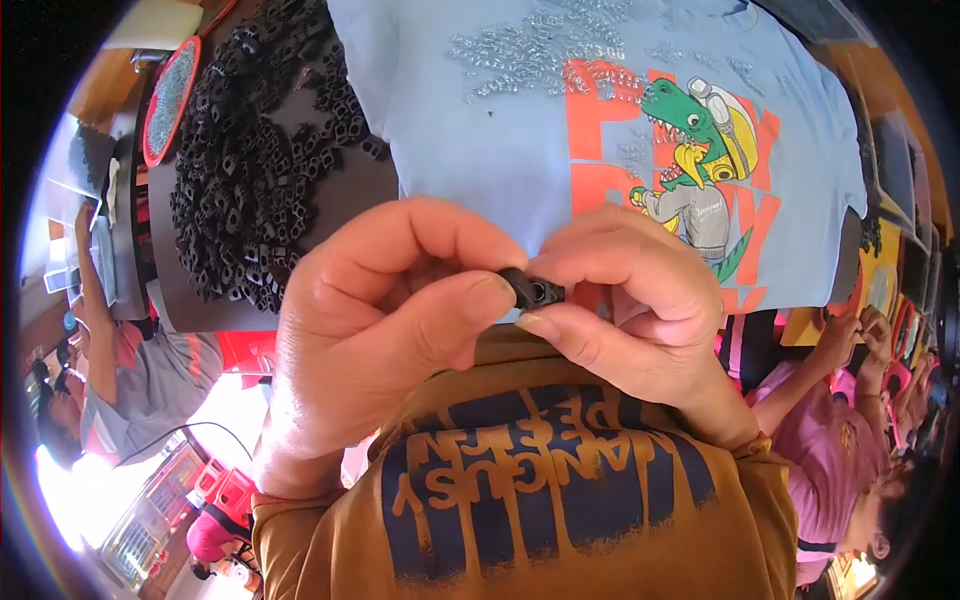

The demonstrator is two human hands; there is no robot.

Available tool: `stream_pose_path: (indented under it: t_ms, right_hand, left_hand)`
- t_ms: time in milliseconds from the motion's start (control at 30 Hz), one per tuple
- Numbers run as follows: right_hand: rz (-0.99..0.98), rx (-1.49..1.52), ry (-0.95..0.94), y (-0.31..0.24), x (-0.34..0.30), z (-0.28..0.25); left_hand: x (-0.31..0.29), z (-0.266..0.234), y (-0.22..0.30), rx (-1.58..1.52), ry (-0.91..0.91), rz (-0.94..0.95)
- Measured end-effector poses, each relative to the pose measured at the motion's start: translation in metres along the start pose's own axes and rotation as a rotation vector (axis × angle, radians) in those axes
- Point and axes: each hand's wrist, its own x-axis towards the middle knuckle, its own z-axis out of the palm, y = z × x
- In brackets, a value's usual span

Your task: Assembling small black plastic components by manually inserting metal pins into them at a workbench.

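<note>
Both my hands meet in the middle of the view, pinching one small black plastic part (532,289) between them. My left hand (375,320) grips its left end with thumb and forefinger. My right hand (625,295) grips its right end the same way. The part shows two small holes on its face. Behind my hands a light blue cloth (470,140) with a cartoon dinosaur print covers the table. A scatter of small clear plastic pieces (535,45) lies on that cloth at the top.
A heap of several black plastic parts (255,160) lies on the dark table top at upper left. A red-rimmed round tray (168,100) stands beyond it. Other people sit at left (130,370) and right (830,440). My brown shirt fills the bottom.
</note>
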Motion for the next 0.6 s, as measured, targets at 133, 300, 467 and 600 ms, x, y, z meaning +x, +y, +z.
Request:
stream_pose_path:
  t_ms: [133,300,467,600]
  right_hand:
    - [-0.027,0.014,0.07,0.003,0.002,0.001]
    - [-0.015,-0.002,0.047,0.002,0.002,0.0]
    - [-0.084,-0.038,0.07,0.007,0.001,0.003]
    - [-0.099,-0.069,0.092,0.009,0.001,0.002]
  left_hand:
    - [0.003,-0.001,-0.004,0.006,-0.032,-0.011]
    - [0.005,0.0,-0.007,-0.006,-0.051,0.001]
    - [0.006,-0.005,-0.018,0.622,-0.099,0.555]
    - [0.009,-0.006,-0.014,0.746,-0.141,0.61]
